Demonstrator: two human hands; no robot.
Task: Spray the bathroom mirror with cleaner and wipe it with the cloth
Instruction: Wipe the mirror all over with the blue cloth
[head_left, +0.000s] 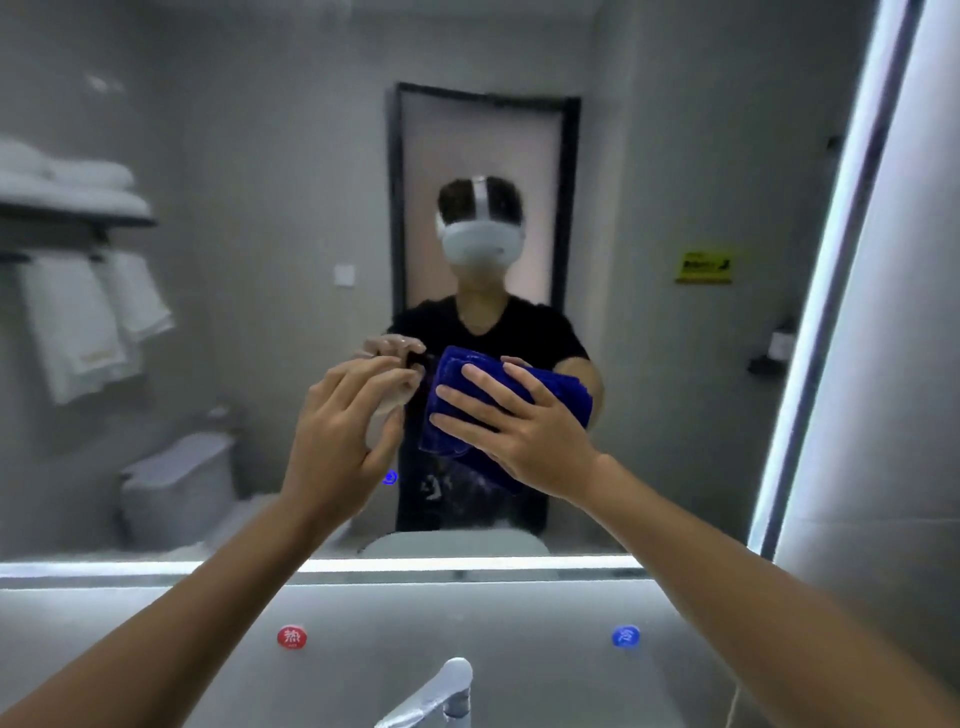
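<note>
the mirror (260, 338) fills most of my view, above a lit strip and the tap (441, 691). its glass looks hazy all over, though i can't tell spray film from camera blur. the blue cloth (457, 395), folded thick, is flat against the glass near the middle, right where my reflection stands. my right hand (519, 421) lies over it with fingers spread and nearly straight, pressing it onto the mirror rather than gripping it. my left hand (337, 431) is just beside the cloth, fingers curled round a small pale bottle (384, 415) with a dark top, presumably the cleaner; most of it is hidden behind the hand, so i can't tell if the nozzle is being pressed.

i'd judge the task is in its middle: cloth on glass, wiping under way or about to start at the centre. no clean streak shows yet, so the edges and corners seem left to do.
</note>
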